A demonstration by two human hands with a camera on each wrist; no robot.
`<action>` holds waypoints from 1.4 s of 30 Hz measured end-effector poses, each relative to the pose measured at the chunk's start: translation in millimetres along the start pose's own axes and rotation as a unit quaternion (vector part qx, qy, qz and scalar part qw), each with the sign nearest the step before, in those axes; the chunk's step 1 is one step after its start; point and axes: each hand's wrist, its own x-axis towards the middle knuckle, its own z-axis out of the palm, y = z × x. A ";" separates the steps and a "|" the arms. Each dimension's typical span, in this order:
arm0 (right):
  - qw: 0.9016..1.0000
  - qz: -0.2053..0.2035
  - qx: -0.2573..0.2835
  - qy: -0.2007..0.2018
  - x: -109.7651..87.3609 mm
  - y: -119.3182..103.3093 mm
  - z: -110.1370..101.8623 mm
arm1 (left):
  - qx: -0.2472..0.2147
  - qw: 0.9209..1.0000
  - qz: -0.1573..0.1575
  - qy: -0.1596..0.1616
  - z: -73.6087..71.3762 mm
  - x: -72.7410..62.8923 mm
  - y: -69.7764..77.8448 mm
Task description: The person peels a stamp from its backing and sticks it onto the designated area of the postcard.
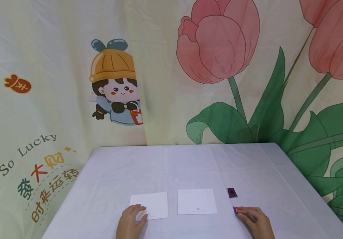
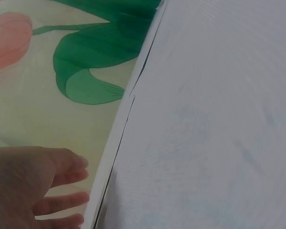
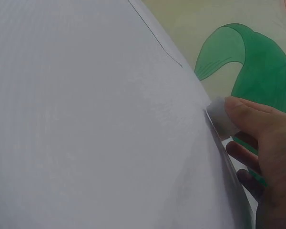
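Note:
My left hand (image 1: 132,220) lies over the lower left corner of a white card (image 1: 156,202), its fingers loosely bent and holding nothing. In the left wrist view this hand (image 2: 43,186) shows spread, relaxed fingers. Thumb and fingertips of my right hand (image 1: 256,219) pinch a small purple piece (image 1: 235,209) with a yellow-orange spot. The right wrist view shows the right hand (image 3: 271,143) gripping a small pale, flat piece (image 3: 221,117); its printed face is hidden there. Just beyond that hand lies a small purple square (image 1: 232,192) with a dark round mark.
A second white card (image 1: 197,201), with a small print near its lower edge, lies between the two hands. The white-covered table (image 1: 189,166) ends at a curtain (image 1: 159,83) printed with tulips and a cartoon figure.

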 end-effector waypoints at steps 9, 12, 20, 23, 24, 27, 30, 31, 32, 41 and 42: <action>1.000 -0.003 0.007 -0.005 -2.1 -7.3 0.2 | -0.014 1.000 0.012 -0.013 -0.6 -0.2 3.2; 1.000 -0.007 0.000 -0.005 -3.4 -10.8 0.7 | -0.024 0.999 0.016 -0.018 -0.2 -1.0 7.7; 1.000 -0.007 0.019 -0.011 -7.6 -21.3 4.7 | -0.044 0.998 0.026 -0.024 1.2 -3.2 17.6; 0.999 -0.025 0.023 -0.005 -9.5 -22.8 6.6 | -0.044 0.998 0.022 -0.027 1.2 -3.3 19.8; 0.999 -0.039 0.029 0.001 -10.0 -22.6 7.4 | -0.045 0.998 0.020 -0.029 1.2 -3.3 20.5; 0.993 -0.106 0.056 0.025 -11.2 -22.2 9.9 | -0.053 0.998 0.018 -0.035 0.5 -3.3 23.6; 0.979 -0.178 0.086 0.043 -11.2 -22.9 13.1 | -0.060 0.997 0.014 -0.048 0.1 -3.4 27.7; 0.976 -0.192 0.090 0.045 -11.3 -24.0 14.2 | -0.063 0.997 0.013 -0.051 0.1 -3.5 29.2; 0.975 -0.198 0.091 0.044 -11.6 -25.6 15.4 | -0.064 0.996 0.011 -0.056 0.2 -3.7 30.5; 0.975 -0.196 0.091 0.044 -15.8 -47.9 27.7 | -0.068 0.995 0.027 -0.066 2.4 -5.4 41.7; 0.975 -0.198 0.091 0.048 -15.6 -49.3 29.5 | -0.068 0.995 0.031 -0.064 3.0 -5.4 42.6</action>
